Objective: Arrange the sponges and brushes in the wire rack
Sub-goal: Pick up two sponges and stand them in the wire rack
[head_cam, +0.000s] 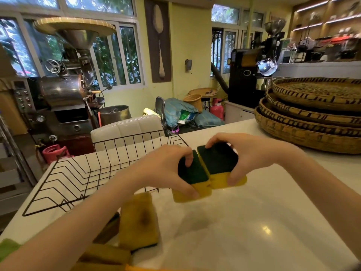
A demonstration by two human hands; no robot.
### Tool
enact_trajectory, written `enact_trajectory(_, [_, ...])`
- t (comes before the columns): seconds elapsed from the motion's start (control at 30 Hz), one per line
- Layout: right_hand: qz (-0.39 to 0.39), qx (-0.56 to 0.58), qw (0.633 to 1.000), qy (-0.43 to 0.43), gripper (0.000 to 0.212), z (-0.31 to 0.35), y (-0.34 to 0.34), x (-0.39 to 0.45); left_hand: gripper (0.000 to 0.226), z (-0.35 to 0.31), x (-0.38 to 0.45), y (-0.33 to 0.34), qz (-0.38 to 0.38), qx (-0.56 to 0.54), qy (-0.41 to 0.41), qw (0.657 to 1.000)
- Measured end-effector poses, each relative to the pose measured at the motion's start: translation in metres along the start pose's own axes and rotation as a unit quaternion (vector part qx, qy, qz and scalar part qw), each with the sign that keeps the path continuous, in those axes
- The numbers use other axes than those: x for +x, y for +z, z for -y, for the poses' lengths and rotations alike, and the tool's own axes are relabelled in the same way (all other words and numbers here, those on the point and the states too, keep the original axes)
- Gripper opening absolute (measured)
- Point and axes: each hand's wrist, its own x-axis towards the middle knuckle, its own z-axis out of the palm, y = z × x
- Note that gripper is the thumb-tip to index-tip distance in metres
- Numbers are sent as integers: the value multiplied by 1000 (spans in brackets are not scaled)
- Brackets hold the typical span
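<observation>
Sponges: light, soft, squashy | left hand [168, 169] grip pinches left sponge [192, 178] | right hand [248, 153] grip pinches right sponge [218, 163] | hold edges gently

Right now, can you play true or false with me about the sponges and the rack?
1. Each hand holds a sponge. True: the left hand grips one green-and-yellow sponge and the right hand grips another sponge.
2. The wire rack is full of sponges. False: no sponge shows inside it.
3. The two held sponges touch side by side. True.
4. A worn yellow sponge lies on the counter near the rack. True.
5. The woven trays sit left of the rack. False: they are stacked on the right.
</observation>
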Motion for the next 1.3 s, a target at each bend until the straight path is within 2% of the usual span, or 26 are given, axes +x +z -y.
enact_trajectory(0.13, [-44, 18, 998, -36, 75, 13, -25, 25, 46, 18, 0, -40, -51, -6, 11, 999])
enact_trajectory(0.3, [-100, 55, 992, -56, 81, 20, -30, 80, 49, 55, 7, -74, -98, 7, -24, 995])
enact_trajectory(0.5, [-114, 86, 988, -65, 80, 13, -18, 156, 49, 127, 22, -70, -151, -40, -89, 984])
enact_trajectory(0.67, [-93, 155, 981, -66, 84, 7, -9, 203, 47, 178, 41, -29, -82, -50, -154, 983])
enact_trajectory(0.83, [-41, 76, 994, -73, 92, 8, 18, 227, 47, 198, 53, 2, -29, 20, -166, 985])
enact_trajectory(1.0, [2, -30, 997, -76, 92, 5, 43, 241, 44, 201, 55, 13, -35, 16, -163, 986])
enact_trajectory(1.17, [9, -136, 988, -71, 91, 6, 54, 249, 42, 208, 54, 15, -7, 5, -189, 982])
enact_trajectory(1.3, [20, -192, 980, -56, 91, 8, 58, 255, 42, 210, 55, 15, -4, -8, -178, 984])
